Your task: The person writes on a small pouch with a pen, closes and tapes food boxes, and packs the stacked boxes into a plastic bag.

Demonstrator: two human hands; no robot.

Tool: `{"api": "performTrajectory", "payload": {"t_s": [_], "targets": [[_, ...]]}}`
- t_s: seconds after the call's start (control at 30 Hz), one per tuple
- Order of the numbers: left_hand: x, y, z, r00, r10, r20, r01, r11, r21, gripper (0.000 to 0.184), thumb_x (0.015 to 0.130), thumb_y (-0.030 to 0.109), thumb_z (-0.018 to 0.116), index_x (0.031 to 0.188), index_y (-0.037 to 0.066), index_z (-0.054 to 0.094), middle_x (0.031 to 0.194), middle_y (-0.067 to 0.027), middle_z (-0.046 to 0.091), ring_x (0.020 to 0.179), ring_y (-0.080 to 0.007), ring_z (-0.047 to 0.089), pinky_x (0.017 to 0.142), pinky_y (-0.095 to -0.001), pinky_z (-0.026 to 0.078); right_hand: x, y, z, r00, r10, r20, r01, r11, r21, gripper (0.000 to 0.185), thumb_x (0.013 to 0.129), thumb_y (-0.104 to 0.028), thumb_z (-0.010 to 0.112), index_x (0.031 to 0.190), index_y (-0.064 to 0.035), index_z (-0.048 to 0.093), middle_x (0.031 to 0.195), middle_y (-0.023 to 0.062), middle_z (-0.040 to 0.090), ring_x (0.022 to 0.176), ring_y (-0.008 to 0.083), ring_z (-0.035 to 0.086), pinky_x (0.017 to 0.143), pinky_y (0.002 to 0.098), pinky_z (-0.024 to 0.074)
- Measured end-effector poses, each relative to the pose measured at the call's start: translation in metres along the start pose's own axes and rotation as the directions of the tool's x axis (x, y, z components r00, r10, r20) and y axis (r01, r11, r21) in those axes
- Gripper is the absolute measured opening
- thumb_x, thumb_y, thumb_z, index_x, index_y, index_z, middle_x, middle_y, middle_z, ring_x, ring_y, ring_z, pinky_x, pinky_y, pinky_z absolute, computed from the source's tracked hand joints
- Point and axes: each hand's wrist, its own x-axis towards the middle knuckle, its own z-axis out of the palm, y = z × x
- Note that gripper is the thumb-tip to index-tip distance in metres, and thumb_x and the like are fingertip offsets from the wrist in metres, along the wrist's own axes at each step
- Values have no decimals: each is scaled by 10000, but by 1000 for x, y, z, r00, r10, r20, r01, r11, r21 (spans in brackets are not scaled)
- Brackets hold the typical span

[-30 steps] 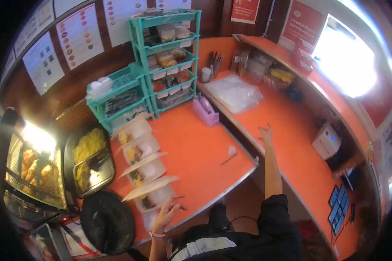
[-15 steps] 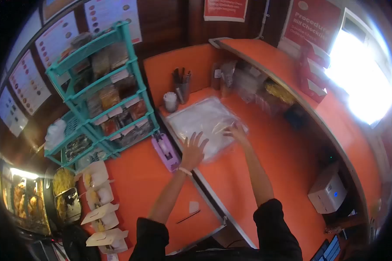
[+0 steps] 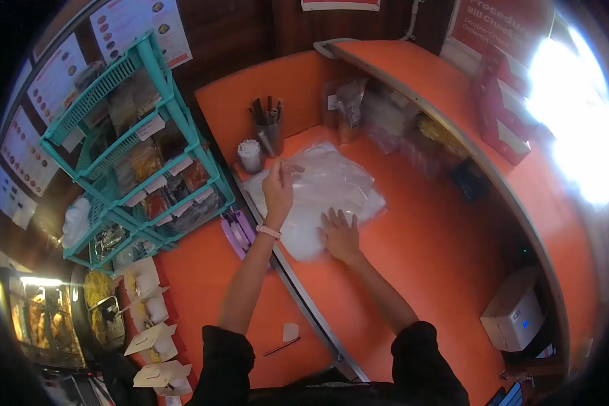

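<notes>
A stack of clear plastic bags (image 3: 331,183) lies on the orange counter. Over its left part is my left hand (image 3: 279,189), turned on its side with the fingers bent toward the right; whether it pinches a bag is unclear. My right hand (image 3: 340,233) rests palm down with spread fingers on the lower right part of the stack. Left of the bags stands a purple tape dispenser (image 3: 238,232). Behind them are a cup of white sticks (image 3: 250,155) and a metal cup of dark utensils (image 3: 269,135).
A teal tiered rack (image 3: 139,145) holds packets at the left. Open food boxes (image 3: 157,342) line the lower left, beside a lit food warmer (image 3: 44,318). A raised orange shelf (image 3: 440,88) curves along the right, above a white device (image 3: 514,314). A pen (image 3: 281,346) lies in front.
Both hands have come from apart over the counters to the plastic bags. My left hand has since turned sideways, my right moved nearer and flattened. The bags are shifted and more fanned out.
</notes>
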Motion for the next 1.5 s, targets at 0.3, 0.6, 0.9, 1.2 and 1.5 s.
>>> {"api": "performTrajectory", "payload": {"t_s": [0.3,0.6,0.9,1.2,1.5], "targets": [[-4,1,-7,978,-189,86,201,968,-149,267,980,232,384,905,6,505,826,-102,678,697,-130,596,648,-270,449,2,-16,-48,972,92,215,-155,942,298,244,844,-188,539,1052,-71,587,1029,133,601,965,301,574,910,484,379],[-30,-10,-9,972,-133,193,179,954,-242,228,978,191,387,844,16,448,845,-112,681,755,-109,600,649,-266,462,32,-17,-108,799,91,-594,-124,992,-14,291,778,-164,623,1046,-72,554,851,80,597,778,279,585,847,462,387],[-46,-23,-8,859,-331,391,369,929,-23,120,924,128,473,929,9,474,923,-168,641,811,-207,618,745,-323,481,-11,32,-210,722,410,-557,-54,836,546,197,903,-142,490,849,9,605,655,68,583,612,142,546,551,296,434],[-119,159,35,809,387,442,-390,917,-88,647,661,131,728,1227,51,425,1249,-155,443,1158,-353,412,980,-436,339,-75,16,-291,872,488,-41,-197,427,882,287,931,-230,492,833,2,630,654,-45,537,558,15,453,463,198,341],[-150,178,-3,932,116,344,-42,976,-216,121,737,94,674,822,25,621,673,-85,632,622,-236,621,575,-314,496,-132,-8,-313,726,369,-580,-177,915,362,137,846,-128,598,784,-6,604,621,5,508,551,88,492,464,238,370]]}}
